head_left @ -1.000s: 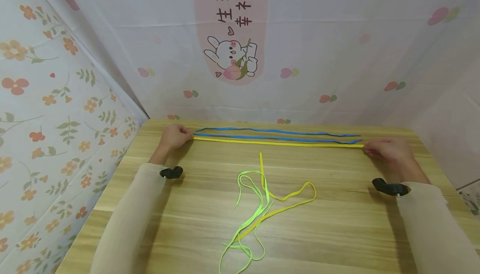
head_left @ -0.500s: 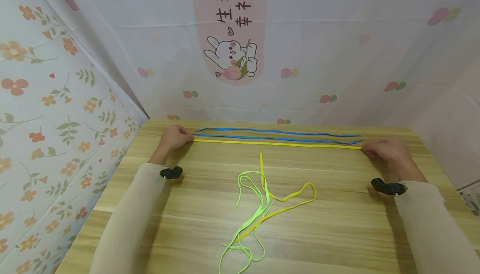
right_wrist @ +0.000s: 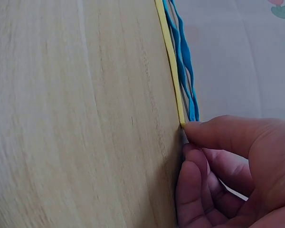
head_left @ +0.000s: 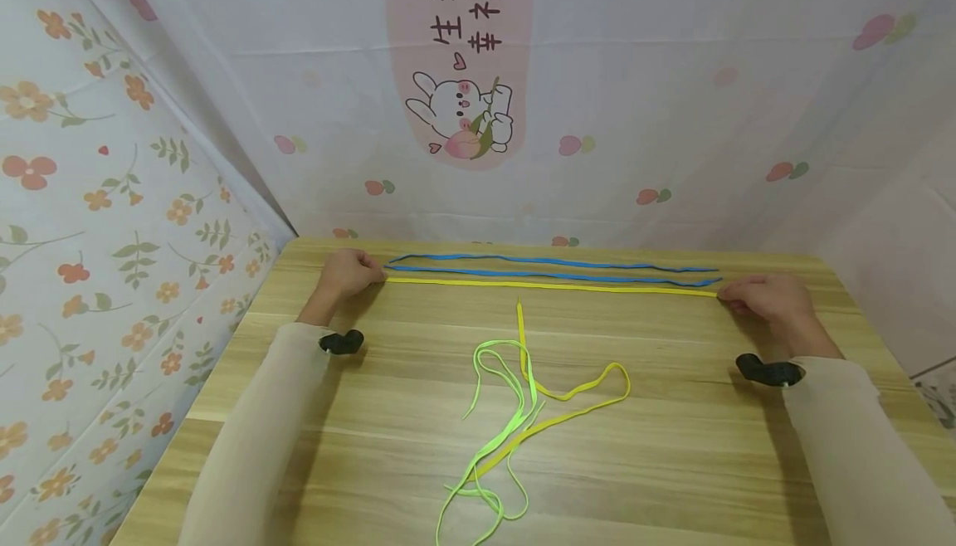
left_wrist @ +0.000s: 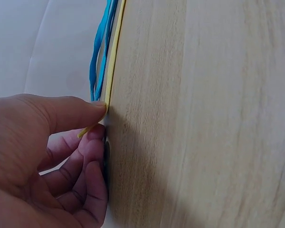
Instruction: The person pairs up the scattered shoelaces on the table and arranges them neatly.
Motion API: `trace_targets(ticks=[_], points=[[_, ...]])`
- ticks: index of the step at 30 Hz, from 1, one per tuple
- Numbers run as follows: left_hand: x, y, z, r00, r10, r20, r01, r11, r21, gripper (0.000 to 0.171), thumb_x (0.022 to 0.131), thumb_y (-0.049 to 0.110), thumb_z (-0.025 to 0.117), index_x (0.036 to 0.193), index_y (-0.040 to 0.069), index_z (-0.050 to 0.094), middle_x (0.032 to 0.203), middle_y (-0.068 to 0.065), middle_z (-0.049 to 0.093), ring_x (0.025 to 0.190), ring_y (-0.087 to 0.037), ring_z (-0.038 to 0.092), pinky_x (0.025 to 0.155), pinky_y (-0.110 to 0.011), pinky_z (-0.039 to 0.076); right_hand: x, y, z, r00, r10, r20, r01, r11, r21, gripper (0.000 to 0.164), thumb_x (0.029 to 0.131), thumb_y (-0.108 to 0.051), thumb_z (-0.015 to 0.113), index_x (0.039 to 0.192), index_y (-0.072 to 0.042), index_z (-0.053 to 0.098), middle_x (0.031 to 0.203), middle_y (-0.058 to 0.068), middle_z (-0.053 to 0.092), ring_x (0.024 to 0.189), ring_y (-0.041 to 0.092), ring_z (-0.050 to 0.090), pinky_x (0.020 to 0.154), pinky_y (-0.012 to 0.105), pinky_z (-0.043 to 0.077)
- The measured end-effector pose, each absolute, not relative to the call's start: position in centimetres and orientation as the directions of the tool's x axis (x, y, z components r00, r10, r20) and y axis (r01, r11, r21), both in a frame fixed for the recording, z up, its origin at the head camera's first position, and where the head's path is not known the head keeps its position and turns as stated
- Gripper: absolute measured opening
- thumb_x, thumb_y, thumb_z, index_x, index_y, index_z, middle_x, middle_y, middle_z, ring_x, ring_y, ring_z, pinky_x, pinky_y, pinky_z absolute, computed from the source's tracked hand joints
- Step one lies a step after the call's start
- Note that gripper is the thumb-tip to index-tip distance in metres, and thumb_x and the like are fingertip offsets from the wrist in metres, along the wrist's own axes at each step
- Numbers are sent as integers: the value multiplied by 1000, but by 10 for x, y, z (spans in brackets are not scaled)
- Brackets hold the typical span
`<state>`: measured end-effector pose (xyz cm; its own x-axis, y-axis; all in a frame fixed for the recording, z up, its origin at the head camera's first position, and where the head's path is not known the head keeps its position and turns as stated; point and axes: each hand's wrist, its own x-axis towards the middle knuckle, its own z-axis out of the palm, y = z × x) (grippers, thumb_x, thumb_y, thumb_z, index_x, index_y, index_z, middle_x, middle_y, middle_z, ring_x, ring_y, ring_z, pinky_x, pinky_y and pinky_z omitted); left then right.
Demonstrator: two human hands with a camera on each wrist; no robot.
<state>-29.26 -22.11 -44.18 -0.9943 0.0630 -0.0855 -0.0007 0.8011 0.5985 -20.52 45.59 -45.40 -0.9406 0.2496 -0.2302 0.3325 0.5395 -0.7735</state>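
Observation:
A yellow shoelace [head_left: 553,286] runs straight from hand to hand along the far part of the table. My left hand [head_left: 348,272] pinches its left end between thumb and forefinger; in the left wrist view a short yellow tip [left_wrist: 82,133] pokes out below the thumb. At the other end, my right hand [head_left: 773,299] pinches the lace, its thumb [right_wrist: 213,132] right at the tip in the right wrist view. Two blue shoelaces [head_left: 553,261] lie side by side just beyond the yellow one, roughly parallel to it and slightly wavy.
Nearer me, a loose tangle of neon green shoelaces [head_left: 515,426] overlaps a second yellow shoelace [head_left: 627,384], which bends in a loop. The wooden table [head_left: 672,471] ends at a white patterned curtain [head_left: 635,114] behind; a floral cloth [head_left: 97,280] hangs at the left.
My right hand has shifted slightly left, and the yellow shoelace has come slightly nearer to me, away from the blue ones. My left hand has stayed nearly still.

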Motion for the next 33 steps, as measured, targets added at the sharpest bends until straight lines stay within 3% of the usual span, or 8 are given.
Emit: trace_targets(ticks=[6,20,33], points=[[-293,-222,-442,-995,55,-86,-7,798,603,20,96,20,81,99,0,79,101,-12,77,91,-28,65,79,-37,50,-206,456,-451,-939,245,-240,339,560,-756,7,97,-22,83,92,-18,87,76,-23,73,71,0,70,68,19,55],[-293,-223,-444,-996,51,-74,-4,801,599,21,96,20,81,100,0,77,99,-12,76,95,-31,65,83,-39,50,-203,457,-447,-953,229,-197,302,704,-643,35,97,-26,83,110,6,83,83,-7,79,73,3,67,67,18,49],[-291,-228,-441,-996,54,-66,3,795,607,22,97,21,81,99,0,77,96,-11,75,95,-32,65,84,-41,50,-200,462,-447,-952,208,-226,307,655,-691,38,99,-25,81,114,10,80,87,-12,78,72,0,70,67,20,56]])
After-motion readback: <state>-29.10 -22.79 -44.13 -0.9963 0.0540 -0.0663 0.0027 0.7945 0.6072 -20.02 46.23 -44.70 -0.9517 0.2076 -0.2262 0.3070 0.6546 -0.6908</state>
